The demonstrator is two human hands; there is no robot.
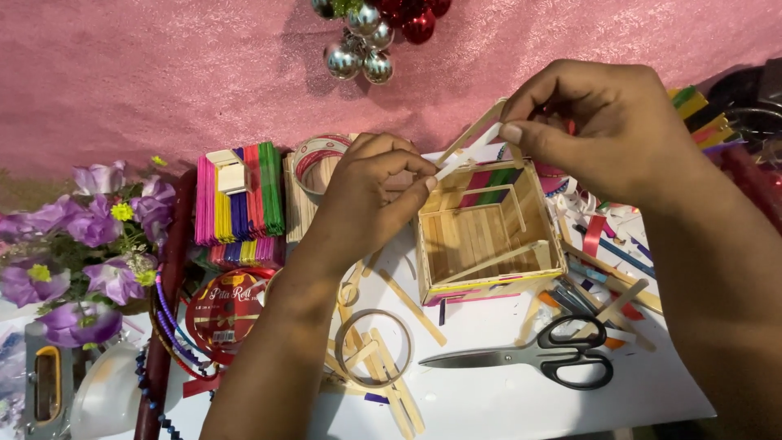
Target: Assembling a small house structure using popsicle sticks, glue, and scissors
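My left hand (366, 200) and my right hand (603, 130) each pinch one end of a thin white strip (466, 153), stretched slantwise between them above a small open box of wooden craft sticks (485, 236). The box lies on white paper (505, 399), with coloured sticks showing inside its far wall and a stick laid diagonally across its front. A plain wooden stick (472, 130) leans up behind the strip near my right fingers.
Bundles of coloured craft sticks (238, 200) and tape rolls (322, 163) lie to the left. Black-handled scissors (538, 357), a thin ring (375, 346) and loose sticks lie in front. Purple artificial flowers (81, 261) sit far left, baubles (375, 37) on pink cloth behind.
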